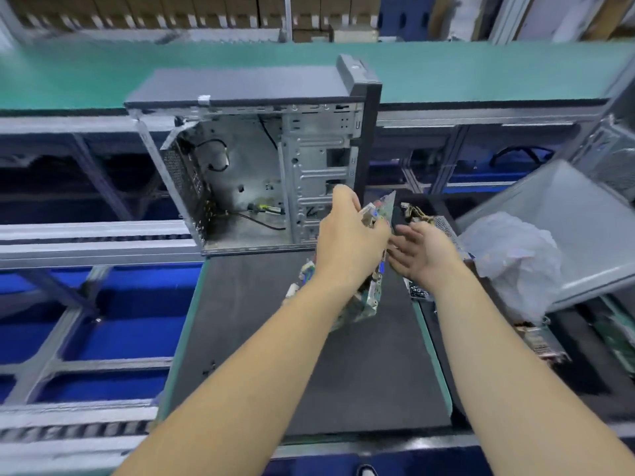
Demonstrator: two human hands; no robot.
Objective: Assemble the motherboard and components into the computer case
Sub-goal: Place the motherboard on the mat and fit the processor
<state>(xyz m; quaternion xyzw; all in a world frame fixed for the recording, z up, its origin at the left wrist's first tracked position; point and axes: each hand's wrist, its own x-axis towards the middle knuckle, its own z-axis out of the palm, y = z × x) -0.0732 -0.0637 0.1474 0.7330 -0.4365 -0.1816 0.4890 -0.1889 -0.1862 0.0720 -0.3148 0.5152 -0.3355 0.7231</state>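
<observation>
A dark grey work mat (309,372) covers the bench, blue bins beneath its left edge. At the far edge an open grey steel computer case (261,173) stands with its open side facing the person, ready to receive parts. The left hand (347,242) grips a green motherboard (372,290) on edge, tilted upright just in front of the case, probably for turning it in. The right hand (421,252) hovers beside it, fingers relaxed and spread, holding nothing. Crumpled clear plastic (515,255) fills a tilted grey tray (584,214) near the right edge.

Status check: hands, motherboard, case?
Left hand grips motherboard, tilted above mat. Right hand open beside it. Case open, cables on floor.
</observation>
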